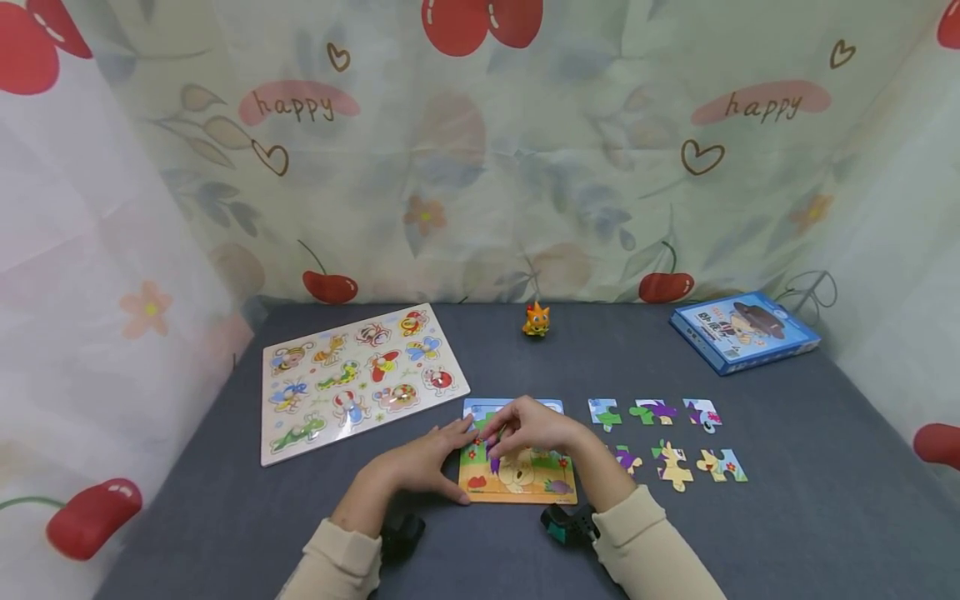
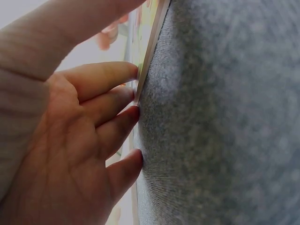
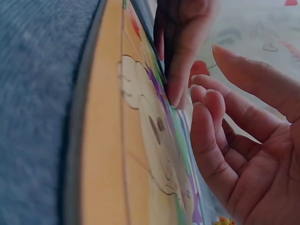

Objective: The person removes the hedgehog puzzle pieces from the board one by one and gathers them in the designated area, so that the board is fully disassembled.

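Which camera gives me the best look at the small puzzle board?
The head view: it shows most of the small puzzle board from above, though the right hand hides part. The right wrist view is closer but slanted and cropped; the left wrist view catches only a narrow strip along its edge.

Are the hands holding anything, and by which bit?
Nothing looks held. The right hand, over the puzzle board, shows nothing between thumb and fingers; the left hand just touches the board's left edge.
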`<state>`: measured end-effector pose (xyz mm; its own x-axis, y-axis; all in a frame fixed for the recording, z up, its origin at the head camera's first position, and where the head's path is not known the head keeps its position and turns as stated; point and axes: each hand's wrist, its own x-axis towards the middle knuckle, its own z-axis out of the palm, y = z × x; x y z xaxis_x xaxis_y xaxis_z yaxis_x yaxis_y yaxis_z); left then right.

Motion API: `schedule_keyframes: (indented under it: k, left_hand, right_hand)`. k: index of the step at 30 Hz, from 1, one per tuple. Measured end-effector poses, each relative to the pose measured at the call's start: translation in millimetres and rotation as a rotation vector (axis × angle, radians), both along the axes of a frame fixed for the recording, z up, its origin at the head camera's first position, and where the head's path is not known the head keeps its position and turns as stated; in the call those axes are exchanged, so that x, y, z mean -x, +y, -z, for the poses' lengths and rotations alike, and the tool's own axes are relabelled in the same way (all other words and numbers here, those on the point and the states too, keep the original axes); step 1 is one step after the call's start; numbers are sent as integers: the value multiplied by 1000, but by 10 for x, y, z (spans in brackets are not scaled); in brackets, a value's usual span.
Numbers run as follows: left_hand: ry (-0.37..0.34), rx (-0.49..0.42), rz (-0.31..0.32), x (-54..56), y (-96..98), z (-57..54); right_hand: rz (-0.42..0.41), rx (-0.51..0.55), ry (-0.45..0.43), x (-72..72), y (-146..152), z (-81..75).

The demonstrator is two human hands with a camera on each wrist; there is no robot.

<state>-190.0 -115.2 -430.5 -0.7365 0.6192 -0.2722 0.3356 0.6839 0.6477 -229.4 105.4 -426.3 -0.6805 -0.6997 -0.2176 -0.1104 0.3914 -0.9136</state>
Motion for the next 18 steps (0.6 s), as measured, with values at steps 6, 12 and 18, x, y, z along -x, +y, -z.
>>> schedule_keyframes:
  k: [6, 12, 18]
  left_hand:
    - [0, -7, 22, 16, -10, 9]
    - [-5, -3, 33, 10, -12, -1]
    - [-4, -3, 34, 8, -14, -1]
  right_hand:
    - [9, -11, -38, 8, -14, 66]
    - [4, -45, -3, -9, -28, 57]
    - [36, -72, 5, -35, -46, 67]
